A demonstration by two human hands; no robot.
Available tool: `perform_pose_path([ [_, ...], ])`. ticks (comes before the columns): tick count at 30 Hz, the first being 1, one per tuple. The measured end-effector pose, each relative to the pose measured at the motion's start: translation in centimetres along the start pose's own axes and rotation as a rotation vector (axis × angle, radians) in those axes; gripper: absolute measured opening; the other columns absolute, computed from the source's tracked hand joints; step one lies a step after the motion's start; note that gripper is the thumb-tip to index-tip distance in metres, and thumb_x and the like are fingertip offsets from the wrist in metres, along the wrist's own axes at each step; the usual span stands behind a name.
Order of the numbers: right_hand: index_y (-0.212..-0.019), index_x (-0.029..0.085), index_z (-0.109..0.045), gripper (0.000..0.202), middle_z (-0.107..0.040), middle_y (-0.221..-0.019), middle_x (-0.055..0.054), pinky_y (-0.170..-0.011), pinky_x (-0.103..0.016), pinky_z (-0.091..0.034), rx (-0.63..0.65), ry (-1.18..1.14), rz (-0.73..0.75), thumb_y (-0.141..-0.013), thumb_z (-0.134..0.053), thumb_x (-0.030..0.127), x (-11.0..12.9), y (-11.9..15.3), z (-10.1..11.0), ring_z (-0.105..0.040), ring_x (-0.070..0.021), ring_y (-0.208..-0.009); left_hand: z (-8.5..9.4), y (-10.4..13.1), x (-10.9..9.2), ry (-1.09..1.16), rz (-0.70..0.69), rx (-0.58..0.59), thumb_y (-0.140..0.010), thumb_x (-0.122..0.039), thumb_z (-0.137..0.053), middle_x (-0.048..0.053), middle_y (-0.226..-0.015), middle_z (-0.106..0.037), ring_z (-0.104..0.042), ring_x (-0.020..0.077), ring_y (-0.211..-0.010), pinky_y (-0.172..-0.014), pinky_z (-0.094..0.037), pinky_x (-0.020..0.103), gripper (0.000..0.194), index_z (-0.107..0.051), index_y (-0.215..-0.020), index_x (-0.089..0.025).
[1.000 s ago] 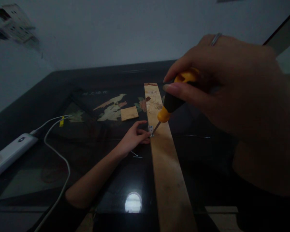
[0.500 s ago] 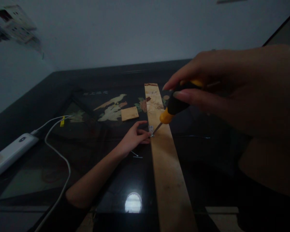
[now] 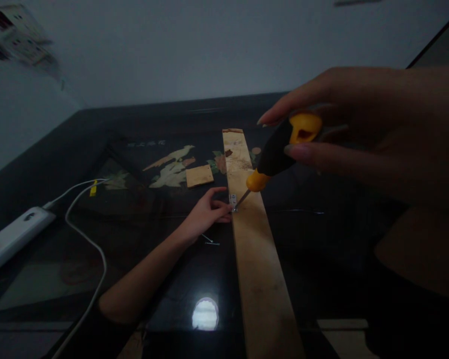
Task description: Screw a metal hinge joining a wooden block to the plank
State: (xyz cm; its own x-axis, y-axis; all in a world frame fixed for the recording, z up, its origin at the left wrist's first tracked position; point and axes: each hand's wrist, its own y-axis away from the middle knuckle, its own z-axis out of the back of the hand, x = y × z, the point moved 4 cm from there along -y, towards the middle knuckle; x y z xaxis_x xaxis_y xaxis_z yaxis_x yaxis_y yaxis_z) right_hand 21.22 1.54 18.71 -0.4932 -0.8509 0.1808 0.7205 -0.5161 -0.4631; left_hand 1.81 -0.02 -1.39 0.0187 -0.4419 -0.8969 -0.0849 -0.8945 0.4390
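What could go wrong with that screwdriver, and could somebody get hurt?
The black-and-yellow screwdriver could slip off the small silvery metal plate and poke the bare left hand, which is right beside the tip. The right hand looks loose around the handle, so the tool might wobble. Thin silvery metal pins near the left arm could roll on the shiny black table.

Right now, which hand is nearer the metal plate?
Left. Left hand has its fingertips at the metal plate; right hand is farther off, up at the screwdriver handle.
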Motion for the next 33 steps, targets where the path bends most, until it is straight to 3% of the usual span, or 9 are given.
perform_pose_path([
  [4, -0.103, 0.025, -0.061, 0.021, -0.062, -0.092, 0.008, -0.072, -0.024, -0.044, -0.07, 0.024, -0.003, -0.09, -0.048, 0.036, 1.0, -0.3, -0.3, -0.057, -0.0074, -0.077, -0.1, 0.1, -0.1, 0.008, -0.001, 0.0, -0.08, -0.007, -0.062, -0.001, -0.073, -0.065, -0.066, 0.0099, -0.06, -0.064, -0.056, 0.022, 0.051, -0.041, -0.127, -0.015],
  [10, -0.09, 0.019, -0.065, 0.037, -0.063, -0.083, -0.003, -0.062, -0.032, -0.036, -0.258, 0.341, -0.209, -0.085, -0.051, 0.052, 1.4, -1.3, -1.8, -0.06, -0.022, -0.077, -0.2, 0.2, -0.1, 0.032, -0.017, 0.011, -0.079, -0.008, -0.064, -0.001, -0.073, -0.066, -0.067, 0.0108, -0.061, -0.066, -0.056, 0.024, 0.051, -0.043, -0.125, -0.015],
  [15, -0.11, 0.02, -0.06, 0.038, -0.064, -0.099, -0.001, -0.069, -0.031, -0.042, -0.172, 0.142, -0.147, -0.087, -0.05, 0.049, 0.7, -0.8, -1.1, -0.059, -0.015, -0.079, -0.1, 0.2, 0.0, 0.017, -0.012, 0.0, -0.08, -0.007, -0.063, -0.001, -0.073, -0.065, -0.066, 0.0101, -0.06, -0.065, -0.056, 0.024, 0.051, -0.042, -0.126, -0.015],
  [18, -0.112, 0.03, -0.058, 0.028, -0.064, -0.109, 0.008, -0.066, -0.026, -0.043, -0.107, 0.0, -0.087, -0.087, -0.051, 0.038, 0.5, -0.2, -0.1, -0.06, -0.0101, -0.078, 0.0, 0.1, 0.0, 0.008, -0.003, -0.003, -0.08, -0.007, -0.062, -0.001, -0.074, -0.066, -0.066, 0.0103, -0.061, -0.065, -0.056, 0.024, 0.05, -0.042, -0.126, -0.015],
  [22, -0.103, 0.029, -0.062, 0.02, -0.066, -0.09, 0.009, -0.065, -0.025, -0.043, -0.098, 0.003, -0.043, -0.087, -0.05, 0.033, 1.0, -0.3, -0.1, -0.059, -0.008, -0.073, 0.0, 0.0, 0.0, 0.005, -0.008, -0.009, -0.081, -0.007, -0.062, -0.001, -0.073, -0.066, -0.066, 0.0101, -0.061, -0.066, -0.056, 0.024, 0.049, -0.043, -0.125, -0.015],
  [24, -0.097, 0.024, -0.064, 0.019, -0.065, -0.085, 0.007, -0.069, -0.025, -0.043, -0.143, 0.072, -0.058, -0.089, -0.051, 0.036, 1.3, -0.7, -0.6, -0.059, -0.0085, -0.074, 0.0, 0.0, 0.1, 0.006, -0.014, -0.005, -0.081, -0.007, -0.062, -0.001, -0.073, -0.065, -0.066, 0.0099, -0.061, -0.065, -0.056, 0.023, 0.049, -0.043, -0.125, -0.015],
  [29, -0.086, 0.019, -0.066, 0.039, -0.063, -0.077, 0.0, -0.064, -0.031, -0.036, -0.273, 0.294, -0.194, -0.085, -0.05, 0.055, 1.3, -1.2, -1.6, -0.06, -0.0178, -0.075, 0.0, 0.0, 0.1, 0.01, -0.012, 0.001, -0.081, -0.008, -0.063, 0.0, -0.074, -0.066, -0.067, 0.0101, -0.061, -0.065, -0.057, 0.023, 0.051, -0.042, -0.126, -0.015],
  [33, -0.106, 0.02, -0.062, 0.04, -0.064, -0.087, 0.001, -0.066, -0.029, -0.04, -0.164, 0.158, -0.098, -0.085, -0.051, 0.053, 0.7, -0.8, -1.2, -0.058, -0.0138, -0.075, 0.0, 0.1, 0.0, 0.006, -0.008, 0.004, -0.08, -0.009, -0.064, 0.001, -0.076, -0.066, -0.067, 0.0109, -0.062, -0.066, -0.056, 0.024, 0.052, -0.042, -0.127, -0.015],
])
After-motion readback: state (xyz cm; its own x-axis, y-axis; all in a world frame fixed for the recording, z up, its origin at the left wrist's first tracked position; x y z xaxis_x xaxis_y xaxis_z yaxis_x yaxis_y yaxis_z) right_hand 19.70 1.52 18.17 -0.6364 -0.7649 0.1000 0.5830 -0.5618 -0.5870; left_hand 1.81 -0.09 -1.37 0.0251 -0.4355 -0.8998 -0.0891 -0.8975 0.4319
